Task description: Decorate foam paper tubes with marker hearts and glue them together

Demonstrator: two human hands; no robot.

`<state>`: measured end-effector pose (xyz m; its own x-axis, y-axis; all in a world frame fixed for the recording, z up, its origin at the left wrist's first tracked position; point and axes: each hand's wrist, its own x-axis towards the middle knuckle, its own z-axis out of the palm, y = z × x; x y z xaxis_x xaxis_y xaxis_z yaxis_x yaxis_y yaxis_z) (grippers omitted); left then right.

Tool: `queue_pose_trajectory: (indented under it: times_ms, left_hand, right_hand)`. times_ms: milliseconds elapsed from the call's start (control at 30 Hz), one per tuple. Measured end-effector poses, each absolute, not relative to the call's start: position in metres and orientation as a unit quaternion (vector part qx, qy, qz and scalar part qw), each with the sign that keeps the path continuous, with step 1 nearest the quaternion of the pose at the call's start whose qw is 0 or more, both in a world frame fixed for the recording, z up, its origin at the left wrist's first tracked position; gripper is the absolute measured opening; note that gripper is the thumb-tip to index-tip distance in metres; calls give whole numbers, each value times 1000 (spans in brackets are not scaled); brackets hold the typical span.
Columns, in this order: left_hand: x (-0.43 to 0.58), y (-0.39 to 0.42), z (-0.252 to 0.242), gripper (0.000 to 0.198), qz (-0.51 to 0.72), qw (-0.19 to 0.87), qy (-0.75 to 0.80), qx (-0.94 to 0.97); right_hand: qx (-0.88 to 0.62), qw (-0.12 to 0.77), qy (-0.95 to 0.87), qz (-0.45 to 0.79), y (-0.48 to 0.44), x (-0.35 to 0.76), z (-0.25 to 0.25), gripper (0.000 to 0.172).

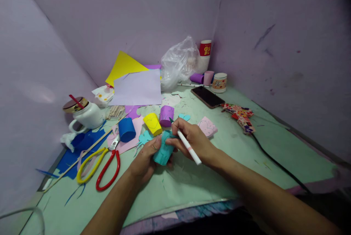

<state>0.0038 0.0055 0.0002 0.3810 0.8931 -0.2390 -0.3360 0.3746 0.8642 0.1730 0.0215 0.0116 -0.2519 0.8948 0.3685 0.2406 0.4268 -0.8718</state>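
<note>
My left hand (pixel 146 159) is wrapped round a teal paper-covered cup (pixel 163 150) lying on its side on the green table (pixel 246 161). Right against it, my right hand (pixel 193 138) pinches a white pen (pixel 188 147) whose tip touches the top of the teal cup. Just behind stand a yellow cup (pixel 153 123), a purple cup (pixel 166 115) and a blue cup (pixel 126 129), all wrapped in paper. A pink cut-out (pixel 207 126) lies beside my right hand.
Red and yellow scissors (pixel 102 165) lie at the left near a long wooden stick (pixel 82 154) and a white mug (pixel 85 115). Paper sheets (pixel 137 88), a plastic bag (pixel 178 63), paper cups (pixel 205 55), a phone (pixel 207 96) and a black cable (pixel 276 163) lie around.
</note>
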Motion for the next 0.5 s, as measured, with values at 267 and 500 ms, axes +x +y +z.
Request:
queue_pose_trajectory:
  times_ms: [267, 500]
  left_hand:
    - [1, 9, 6, 39, 439, 739, 414, 299]
    - [4, 8, 6, 38, 443, 723, 431, 309]
  right_hand:
    - [-352, 612, -572, 419, 22, 194, 28, 48]
    - [-369, 541, -657, 372, 10, 183, 23, 2]
